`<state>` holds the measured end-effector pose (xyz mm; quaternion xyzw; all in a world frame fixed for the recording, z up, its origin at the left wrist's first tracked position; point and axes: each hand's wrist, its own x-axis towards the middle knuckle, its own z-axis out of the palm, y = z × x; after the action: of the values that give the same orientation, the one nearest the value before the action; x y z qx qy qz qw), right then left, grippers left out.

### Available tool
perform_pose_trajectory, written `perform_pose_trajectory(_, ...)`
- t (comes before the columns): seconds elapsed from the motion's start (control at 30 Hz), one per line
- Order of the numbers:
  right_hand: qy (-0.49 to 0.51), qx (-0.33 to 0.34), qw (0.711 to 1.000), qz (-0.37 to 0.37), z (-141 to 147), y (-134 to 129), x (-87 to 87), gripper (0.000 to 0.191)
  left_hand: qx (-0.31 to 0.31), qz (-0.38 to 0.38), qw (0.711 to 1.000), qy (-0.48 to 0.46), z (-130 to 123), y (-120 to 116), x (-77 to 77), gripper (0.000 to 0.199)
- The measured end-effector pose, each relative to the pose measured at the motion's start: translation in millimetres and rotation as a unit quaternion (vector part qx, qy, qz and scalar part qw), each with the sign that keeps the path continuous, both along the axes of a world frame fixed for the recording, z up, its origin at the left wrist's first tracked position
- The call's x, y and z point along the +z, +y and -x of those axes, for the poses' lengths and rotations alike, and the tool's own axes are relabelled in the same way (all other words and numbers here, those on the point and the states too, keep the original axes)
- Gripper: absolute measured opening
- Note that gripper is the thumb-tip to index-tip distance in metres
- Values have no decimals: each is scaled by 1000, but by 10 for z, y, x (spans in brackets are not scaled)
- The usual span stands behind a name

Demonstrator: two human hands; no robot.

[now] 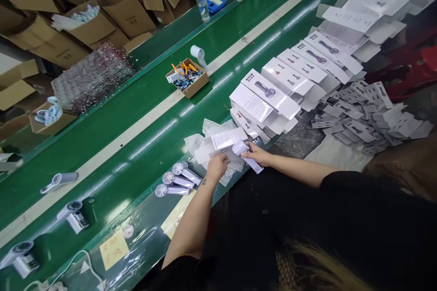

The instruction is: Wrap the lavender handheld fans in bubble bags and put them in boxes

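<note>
The right hand (262, 156) is clamped on a lilac fan (240, 147) at the bench's (146, 218) near edge; the left hand (217, 167) bends beside a white box (228, 138) (its grip I cannot tell). Handling seems underway; the next move calls for steadiness.

Lavender handheld fan (251, 162), tilted

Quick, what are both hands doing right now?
Left hand: fingers curled beside the open white box; can't tell if it's gripping anything.
Right hand: closed around a pale purple handheld fan.
</note>
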<state>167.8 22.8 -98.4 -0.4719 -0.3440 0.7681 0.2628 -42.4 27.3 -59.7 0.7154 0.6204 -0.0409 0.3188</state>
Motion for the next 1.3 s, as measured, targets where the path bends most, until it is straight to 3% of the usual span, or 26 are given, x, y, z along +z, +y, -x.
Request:
perform_pose_trajectory(0.07, -74, 26, 995, -55, 41, 39, -141, 47, 0, 31, 999, -34, 109, 64, 107, 13)
perform_pose_trajectory(0.13, -137, 55, 983, -111, 36, 56, -230, 49, 47, 52, 991, -111, 209, 87, 260, 16)
perform_pose_trajectory(0.2, -174, 73, 972, -139, 27, 55, -268, 51, 142, 56, 959, -240, 302, 42, 471, 19)
perform_pose_trajectory(0.27, -189, 77, 969, -140, 26, 50, -256, 51, 234, 44, 903, -357, 375, -82, 723, 22)
perform_pose_trajectory(0.37, -174, 72, 973, -137, -21, 46, -133, 49, 316, -16, 870, -379, 385, -380, 1054, 25)
perform_pose_trajectory(0.43, -117, 74, 982, -130, -134, 37, 40, 50, 372, -88, 869, -314, 294, -591, 1158, 24)
perform_pose_trajectory(0.53, 1, 106, 990, -92, -418, 7, 450, 53, 438, -182, 856, -205, 67, -785, 1123, 17)
perform_pose_trajectory(0.67, 118, 155, 981, 14, -758, -15, 1132, 56, 473, -261, 824, -170, -28, -734, 990, 11)
perform_pose_trajectory(0.77, 155, 142, 977, 35, -798, -9, 1510, 52, 553, -332, 741, -189, 151, -631, 1013, 11)
perform_pose_trajectory(0.83, 166, 130, 977, 34, -703, -10, 1638, 48, 591, -387, 685, -182, 246, -611, 1078, 16)
perform_pose_trajectory(0.87, 173, 131, 976, 34, -624, -15, 1667, 46, 585, -400, 682, -184, 250, -620, 1110, 18)
perform_pose_trajectory(0.9, 181, 139, 973, 34, -531, -24, 1678, 45, 559, -395, 702, -199, 220, -641, 1135, 18)
perform_pose_trajectory(0.97, 199, 166, 965, 40, -326, -51, 1657, 44, 468, -329, 775, -269, 80, -705, 1153, 18)
perform_pose_trajectory(1.03, 221, 205, 952, 59, -147, -83, 1601, 48, 387, -234, 820, -352, -94, -785, 1132, 20)
perform_pose_trajectory(1.2, 278, 277, 913, 110, -7, -136, 1422, 56, 302, -113, 847, -423, -267, -966, 1051, 16)
perform_pose_trajectory(1.23, 275, 286, 911, 113, -16, -140, 1392, 54, 304, -98, 844, -432, -262, -992, 1037, 16)
perform_pose_trajectory(1.3, 248, 281, 920, 113, -39, -140, 1342, 48, 361, -92, 808, -456, -248, -1039, 1006, 18)
